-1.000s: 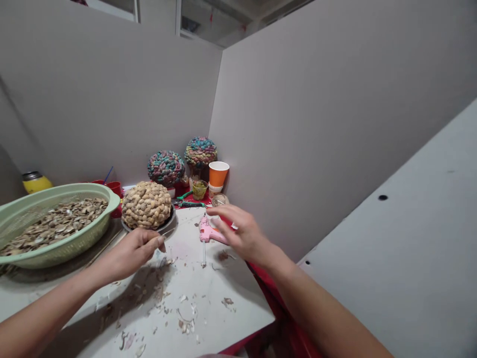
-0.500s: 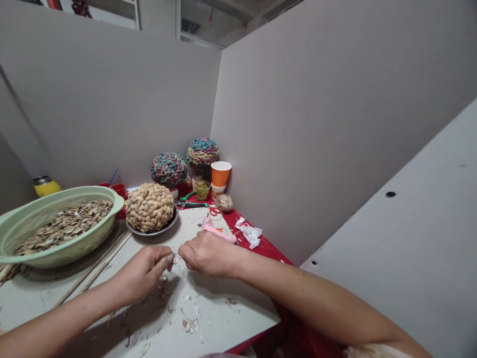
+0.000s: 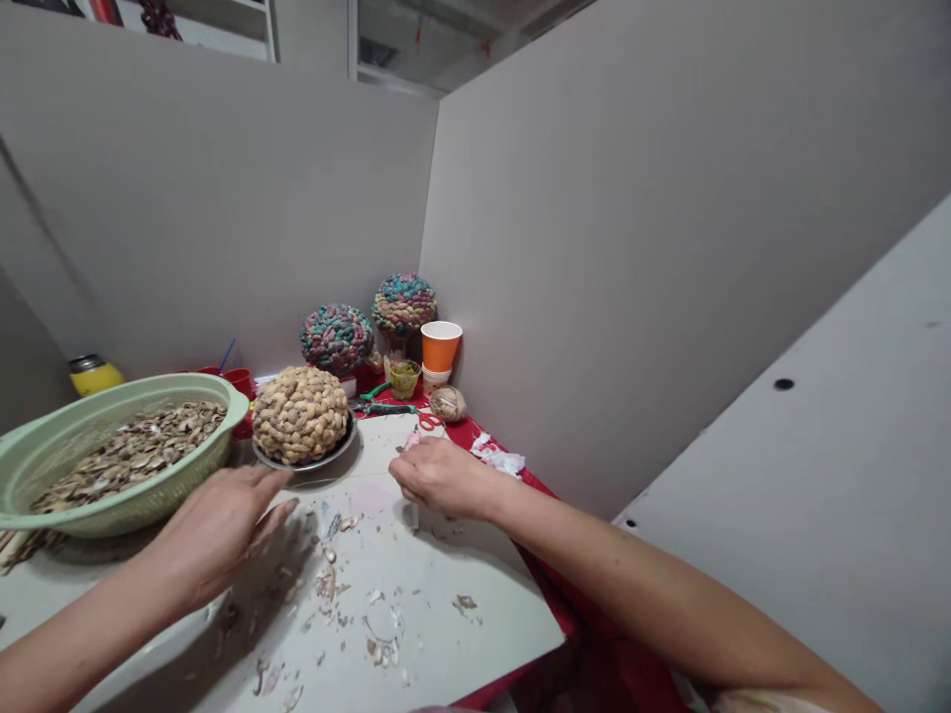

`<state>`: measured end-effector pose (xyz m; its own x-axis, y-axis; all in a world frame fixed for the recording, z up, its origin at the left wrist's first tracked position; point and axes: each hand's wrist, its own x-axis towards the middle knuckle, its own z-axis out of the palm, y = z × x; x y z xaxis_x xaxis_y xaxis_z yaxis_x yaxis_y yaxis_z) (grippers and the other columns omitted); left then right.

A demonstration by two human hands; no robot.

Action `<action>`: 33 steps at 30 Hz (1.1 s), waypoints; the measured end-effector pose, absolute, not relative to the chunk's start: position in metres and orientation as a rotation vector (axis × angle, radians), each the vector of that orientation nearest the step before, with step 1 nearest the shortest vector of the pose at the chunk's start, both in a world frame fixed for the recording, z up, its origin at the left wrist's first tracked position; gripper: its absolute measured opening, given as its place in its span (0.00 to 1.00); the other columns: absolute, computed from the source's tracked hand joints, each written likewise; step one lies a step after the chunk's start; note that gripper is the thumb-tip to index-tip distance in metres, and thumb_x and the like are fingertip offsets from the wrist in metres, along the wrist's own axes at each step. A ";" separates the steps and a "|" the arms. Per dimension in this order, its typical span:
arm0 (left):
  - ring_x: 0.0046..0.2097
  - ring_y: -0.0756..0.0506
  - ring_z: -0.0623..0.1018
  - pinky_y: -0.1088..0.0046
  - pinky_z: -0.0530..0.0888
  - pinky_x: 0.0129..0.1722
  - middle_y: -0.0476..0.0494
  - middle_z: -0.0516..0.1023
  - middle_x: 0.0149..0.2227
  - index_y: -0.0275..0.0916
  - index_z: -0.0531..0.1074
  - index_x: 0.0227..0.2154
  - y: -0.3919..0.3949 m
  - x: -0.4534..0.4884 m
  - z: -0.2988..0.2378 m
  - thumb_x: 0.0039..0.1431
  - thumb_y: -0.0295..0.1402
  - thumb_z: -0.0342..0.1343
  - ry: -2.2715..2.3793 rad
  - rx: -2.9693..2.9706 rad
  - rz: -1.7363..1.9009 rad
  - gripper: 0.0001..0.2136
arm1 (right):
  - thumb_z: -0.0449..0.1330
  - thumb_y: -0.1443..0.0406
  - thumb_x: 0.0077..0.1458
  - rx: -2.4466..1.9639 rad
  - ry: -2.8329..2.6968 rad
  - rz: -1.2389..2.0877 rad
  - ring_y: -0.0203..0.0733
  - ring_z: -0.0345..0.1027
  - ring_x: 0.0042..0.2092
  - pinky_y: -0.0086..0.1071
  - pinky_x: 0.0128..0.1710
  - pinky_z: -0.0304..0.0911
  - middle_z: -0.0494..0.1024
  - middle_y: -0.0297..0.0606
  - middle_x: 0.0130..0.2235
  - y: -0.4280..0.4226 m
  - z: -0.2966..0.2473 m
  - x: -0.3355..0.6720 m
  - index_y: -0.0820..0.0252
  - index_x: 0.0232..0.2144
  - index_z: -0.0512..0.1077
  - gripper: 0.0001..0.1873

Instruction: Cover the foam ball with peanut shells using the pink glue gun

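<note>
A thin strand (image 3: 338, 481) runs crosswise, leftward from the right hand (image 3: 444, 477), its fingers apparently pinching it, toward the left hand (image 3: 227, 527), fingers parted, no hold discernible.

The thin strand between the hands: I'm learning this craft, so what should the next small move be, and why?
Probably pinch the thin strand with the left hand: its thumb and fingers stand apart, while the right hand is curled and appears to grip the strand's right end, so a second hold might steady it.

A thin strand (image 3: 346, 479) runs nearly level from the right hand (image 3: 440, 479).
</note>
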<state>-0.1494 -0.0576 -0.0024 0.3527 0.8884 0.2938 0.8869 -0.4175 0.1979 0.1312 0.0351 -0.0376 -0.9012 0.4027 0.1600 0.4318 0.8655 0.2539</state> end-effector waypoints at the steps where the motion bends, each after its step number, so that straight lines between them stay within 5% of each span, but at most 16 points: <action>1: 0.42 0.34 0.79 0.59 0.71 0.43 0.31 0.82 0.41 0.36 0.76 0.42 -0.057 -0.144 0.000 0.61 0.41 0.48 1.759 2.678 0.562 0.17 | 0.53 0.72 0.60 -0.655 -2.938 -0.443 0.40 0.67 0.29 0.35 0.32 0.54 0.77 0.36 0.29 0.034 -0.037 0.129 0.61 0.32 0.67 0.06; 4: 0.46 0.34 0.79 0.57 0.71 0.47 0.28 0.81 0.46 0.34 0.74 0.49 -0.054 -0.117 0.000 0.63 0.37 0.46 1.712 2.844 0.403 0.18 | 0.52 0.69 0.63 -0.576 -2.951 -0.477 0.41 0.68 0.29 0.36 0.32 0.54 0.77 0.37 0.29 0.027 -0.034 0.116 0.61 0.34 0.67 0.06; 7: 0.29 0.43 0.76 0.69 0.67 0.30 0.40 0.80 0.28 0.38 0.74 0.34 -0.049 -0.096 -0.014 0.62 0.28 0.44 1.667 2.705 0.176 0.12 | 0.50 0.67 0.66 -0.485 -2.949 -0.507 0.41 0.69 0.30 0.36 0.31 0.53 0.76 0.37 0.30 0.019 -0.029 0.105 0.61 0.35 0.66 0.08; 16: 0.20 0.51 0.55 0.73 0.51 0.21 0.55 0.61 0.18 0.40 0.62 0.25 -0.049 -0.109 -0.033 0.59 0.22 0.41 1.305 2.884 0.525 0.11 | 0.52 0.65 0.64 -0.432 -2.994 -0.456 0.40 0.68 0.31 0.35 0.30 0.52 0.77 0.35 0.30 0.016 -0.018 0.107 0.60 0.34 0.67 0.07; 26: 0.24 0.44 0.76 0.69 0.67 0.25 0.45 0.77 0.26 0.36 0.67 0.35 -0.061 -0.119 -0.025 0.58 0.17 0.42 1.124 3.172 0.214 0.12 | 0.54 0.63 0.62 -0.374 -2.971 -0.424 0.39 0.67 0.31 0.35 0.29 0.49 0.77 0.33 0.29 0.010 -0.020 0.100 0.58 0.33 0.68 0.06; 33: 0.23 0.43 0.76 0.67 0.69 0.22 0.46 0.77 0.25 0.35 0.67 0.34 -0.065 -0.117 -0.018 0.58 0.18 0.44 1.072 3.239 0.205 0.10 | 0.54 0.62 0.62 -0.406 -2.961 -0.407 0.39 0.67 0.30 0.36 0.29 0.47 0.78 0.33 0.30 0.007 -0.023 0.100 0.58 0.33 0.68 0.07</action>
<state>-0.1168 -0.0650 -0.0178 0.7999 0.5668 0.1972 0.5995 -0.7690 -0.2217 0.0997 0.0068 -0.0230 -0.9561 0.2462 0.1591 0.2800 0.9276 0.2472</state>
